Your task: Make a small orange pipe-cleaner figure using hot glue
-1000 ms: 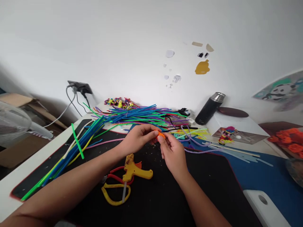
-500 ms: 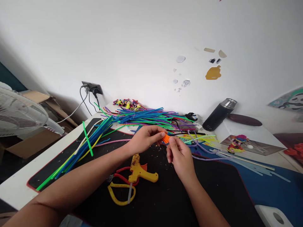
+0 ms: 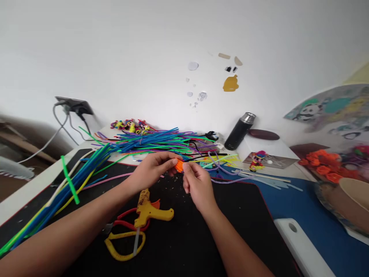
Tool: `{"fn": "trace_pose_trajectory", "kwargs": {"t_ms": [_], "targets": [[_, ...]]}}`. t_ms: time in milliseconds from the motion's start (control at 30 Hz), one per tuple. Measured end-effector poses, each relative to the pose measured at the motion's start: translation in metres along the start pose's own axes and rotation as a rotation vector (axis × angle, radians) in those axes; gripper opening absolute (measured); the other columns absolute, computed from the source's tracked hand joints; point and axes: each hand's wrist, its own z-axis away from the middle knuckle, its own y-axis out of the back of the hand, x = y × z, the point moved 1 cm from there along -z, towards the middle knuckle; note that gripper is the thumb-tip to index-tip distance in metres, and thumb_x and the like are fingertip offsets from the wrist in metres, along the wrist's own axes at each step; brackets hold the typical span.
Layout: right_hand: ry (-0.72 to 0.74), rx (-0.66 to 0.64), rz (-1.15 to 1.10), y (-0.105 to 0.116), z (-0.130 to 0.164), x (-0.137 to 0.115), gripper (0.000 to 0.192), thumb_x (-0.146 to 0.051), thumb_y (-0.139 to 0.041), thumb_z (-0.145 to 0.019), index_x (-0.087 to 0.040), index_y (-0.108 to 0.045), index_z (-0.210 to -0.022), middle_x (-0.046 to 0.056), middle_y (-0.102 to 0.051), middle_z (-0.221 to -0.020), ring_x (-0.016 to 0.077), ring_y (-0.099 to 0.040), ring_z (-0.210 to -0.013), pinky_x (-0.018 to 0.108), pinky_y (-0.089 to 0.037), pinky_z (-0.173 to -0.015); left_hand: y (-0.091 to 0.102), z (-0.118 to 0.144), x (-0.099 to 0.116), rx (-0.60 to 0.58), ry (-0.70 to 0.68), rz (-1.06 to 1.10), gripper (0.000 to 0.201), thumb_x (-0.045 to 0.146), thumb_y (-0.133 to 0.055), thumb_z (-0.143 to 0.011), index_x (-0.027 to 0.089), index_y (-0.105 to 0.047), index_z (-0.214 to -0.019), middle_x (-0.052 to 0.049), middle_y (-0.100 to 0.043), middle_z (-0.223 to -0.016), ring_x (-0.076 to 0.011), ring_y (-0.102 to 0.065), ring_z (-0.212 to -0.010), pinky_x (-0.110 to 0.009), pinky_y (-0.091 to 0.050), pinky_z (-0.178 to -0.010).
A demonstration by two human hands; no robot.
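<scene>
Left hand (image 3: 151, 169) and right hand (image 3: 197, 186) pinch a small orange piece (image 3: 179, 166) between fingertips; slight grip risks dropping it among near pipe cleaners (image 3: 150, 140).

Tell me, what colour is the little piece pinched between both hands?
Orange piece, seen in the head view.

Orange piece (image 3: 179, 166) between the hands; yellow glue gun (image 3: 148, 208) with an orange trigger; scissors (image 3: 127, 239) with red and yellow handles; black mat (image 3: 184, 238); blue mat (image 3: 302, 207); blue, green, purple and yellow stems (image 3: 150, 141); black flask (image 3: 238, 133) with a silver cap; white wall (image 3: 144, 50)
</scene>
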Motion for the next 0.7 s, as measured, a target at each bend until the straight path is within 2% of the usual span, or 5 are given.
{"fn": "trace_pose_trajectory", "kwargs": {"t_ms": [233,433,567,700], "targets": [[0.028,-0.021,-0.065,0.0006,-0.0004,-0.0027,0.051,-0.071,-0.064,-0.094,-0.021,-0.06,-0.088,-0.008,-0.049,-0.053,0.0078,-0.041,-0.039,0.022,-0.029,-0.04,0.0069,-0.001,0.0022,0.023,0.008,-0.067,0.052,0.066,-0.074,-0.091,0.018,-0.079,-0.111,-0.009,-0.08,-0.095,-0.022,-0.072,-0.078,-0.033,-0.062,-0.072],[0.009,-0.042,-0.083,-0.0002,-0.0009,-0.0029,0.047,-0.065,-0.072,-0.089,-0.019,-0.065,-0.098,-0.01,-0.05,-0.054,0.0078,-0.041,-0.038,0.021,-0.03,-0.039,0.0036,0.0004,0.002,0.018,0.03,-0.047,0.049,0.063,-0.076,-0.091,0.02,-0.08,-0.113,-0.008,-0.08,-0.099,-0.0206,-0.07,-0.079,-0.032,-0.059,-0.074],[-0.005,-0.034,-0.081,0.0,-0.001,-0.0025,0.044,-0.061,-0.074,-0.088,-0.018,-0.066,-0.098,-0.01,-0.051,-0.052,0.0082,-0.042,-0.039,0.021,-0.031,-0.04,0.0018,0.0003,0.0015,0.056,0.073,0.065,0.051,0.063,-0.081,-0.087,0.019,-0.081,-0.111,-0.007,-0.078,-0.089,-0.0208,-0.069,-0.077,-0.031,-0.058,-0.073],[0.01,-0.026,-0.074,-0.0001,0.0001,-0.006,0.045,-0.061,-0.075,-0.087,-0.018,-0.067,-0.099,-0.01,-0.052,-0.054,0.0082,-0.042,-0.039,0.022,-0.03,-0.039,-0.0021,-0.0014,-0.0021,0.053,0.105,0.253,0.048,0.053,-0.094,-0.076,0.02,-0.083,-0.109,-0.007,-0.079,-0.097,-0.0188,-0.068,-0.079,-0.029,-0.055,-0.072]]}}
